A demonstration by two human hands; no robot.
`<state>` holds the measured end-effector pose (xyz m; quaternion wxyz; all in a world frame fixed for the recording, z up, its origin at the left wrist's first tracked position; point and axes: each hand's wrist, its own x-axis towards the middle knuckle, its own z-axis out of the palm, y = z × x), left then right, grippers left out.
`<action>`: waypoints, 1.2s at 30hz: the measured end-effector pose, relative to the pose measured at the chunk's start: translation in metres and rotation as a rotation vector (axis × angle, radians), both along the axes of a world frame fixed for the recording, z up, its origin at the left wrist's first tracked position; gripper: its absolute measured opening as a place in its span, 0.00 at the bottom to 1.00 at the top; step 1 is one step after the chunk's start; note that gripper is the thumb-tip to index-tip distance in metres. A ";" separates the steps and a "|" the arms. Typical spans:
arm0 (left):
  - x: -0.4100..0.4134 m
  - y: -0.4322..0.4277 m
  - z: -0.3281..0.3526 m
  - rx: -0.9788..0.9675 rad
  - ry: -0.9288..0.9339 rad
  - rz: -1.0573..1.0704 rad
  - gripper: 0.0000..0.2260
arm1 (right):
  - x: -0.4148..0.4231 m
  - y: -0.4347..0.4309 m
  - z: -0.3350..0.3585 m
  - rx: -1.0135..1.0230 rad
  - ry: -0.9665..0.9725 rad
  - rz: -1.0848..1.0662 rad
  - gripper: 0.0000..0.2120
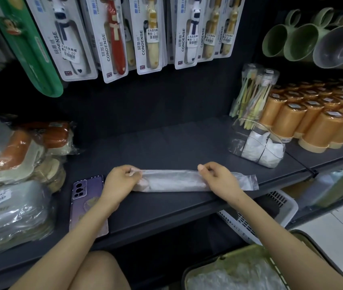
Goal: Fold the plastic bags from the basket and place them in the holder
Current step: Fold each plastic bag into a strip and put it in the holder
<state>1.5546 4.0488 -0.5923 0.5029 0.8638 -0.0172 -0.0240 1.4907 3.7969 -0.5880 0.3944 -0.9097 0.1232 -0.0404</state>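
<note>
Plastic bags (239, 277) lie heaped in the green basket (234, 253) below the shelf (166, 147), nearest the person, so plenty of folding appears to be left. On the shelf's front edge one bag (174, 181) lies flattened into a long narrow strip, seemingly mid-fold. The left hand (120, 181) pinches its left end, and the right hand (220, 181) pinches its far edge short of the right end. At the shelf's back right stands the clear holder (236, 147), already partly filled with folded white bags (264, 151); this one has yet to join them.
</note>
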 end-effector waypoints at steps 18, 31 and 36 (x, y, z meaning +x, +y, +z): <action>-0.036 -0.055 -0.016 0.947 -0.135 -0.361 0.25 | 0.003 0.000 0.003 -0.105 0.075 0.014 0.08; -0.035 -0.054 -0.025 0.934 -0.139 -0.345 0.36 | -0.014 0.032 -0.031 -0.738 -0.025 0.295 0.31; -0.035 -0.053 -0.024 0.936 -0.140 -0.355 0.27 | -0.033 -0.035 -0.019 -0.735 0.207 0.180 0.39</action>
